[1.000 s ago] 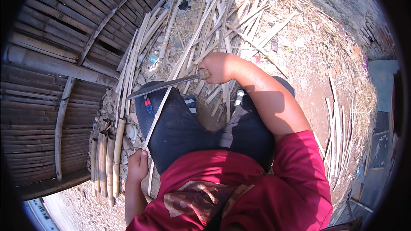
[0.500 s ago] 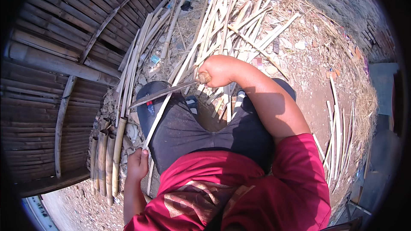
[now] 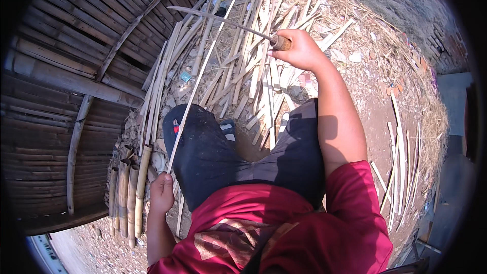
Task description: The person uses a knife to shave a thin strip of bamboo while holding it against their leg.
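Note:
My left hand [image 3: 162, 193] is closed round the near end of a long thin bamboo strip [image 3: 200, 82]. The strip slants up and away across my left thigh, its far end reaching the top of the view. My right hand [image 3: 300, 50] grips the wooden handle of a machete [image 3: 238, 27], arm stretched forward. The blade points left, its curved tip past the strip, and crosses the strip near its far part. Whether blade and strip touch, I cannot tell. Beneath them lies a loose pile of split bamboo strips [image 3: 261, 71] on the ground, beyond my feet.
A slatted bamboo wall [image 3: 56, 91] rises on the left, with several upright bamboo poles [image 3: 133, 187] beside it. More thin strips [image 3: 399, 162] lie on the dirt at right. A brick wall [image 3: 421, 20] stands far right, near straw and litter.
My right hand has moved forward and to the right with the machete, away from my lap. The strip's far end now stands higher, apart from the pile; my left hand stays nearly in place.

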Tool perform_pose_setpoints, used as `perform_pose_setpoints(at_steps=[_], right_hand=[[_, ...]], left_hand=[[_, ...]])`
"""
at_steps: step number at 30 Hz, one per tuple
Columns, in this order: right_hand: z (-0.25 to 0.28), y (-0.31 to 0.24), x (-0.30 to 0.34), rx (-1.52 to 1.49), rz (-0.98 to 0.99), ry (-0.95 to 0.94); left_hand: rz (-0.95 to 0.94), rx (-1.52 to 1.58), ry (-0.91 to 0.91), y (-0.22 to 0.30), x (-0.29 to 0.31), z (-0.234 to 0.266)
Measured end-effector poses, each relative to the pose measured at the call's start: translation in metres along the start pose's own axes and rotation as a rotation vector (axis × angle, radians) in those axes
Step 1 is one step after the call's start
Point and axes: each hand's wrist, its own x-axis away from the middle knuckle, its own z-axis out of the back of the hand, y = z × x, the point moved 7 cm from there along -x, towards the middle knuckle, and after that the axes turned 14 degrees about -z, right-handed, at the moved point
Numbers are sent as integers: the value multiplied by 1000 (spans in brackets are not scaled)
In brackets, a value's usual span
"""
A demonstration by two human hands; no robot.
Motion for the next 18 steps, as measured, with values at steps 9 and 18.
perform_pose_setpoints(at_steps=[9,18], right_hand=[[60,72,-4,-680,-249,263],[82,85,2,-805,-188,260]], left_hand=[[-133,302,32,134,-152,-25],[-52,522,-200,239,-297,-121]])
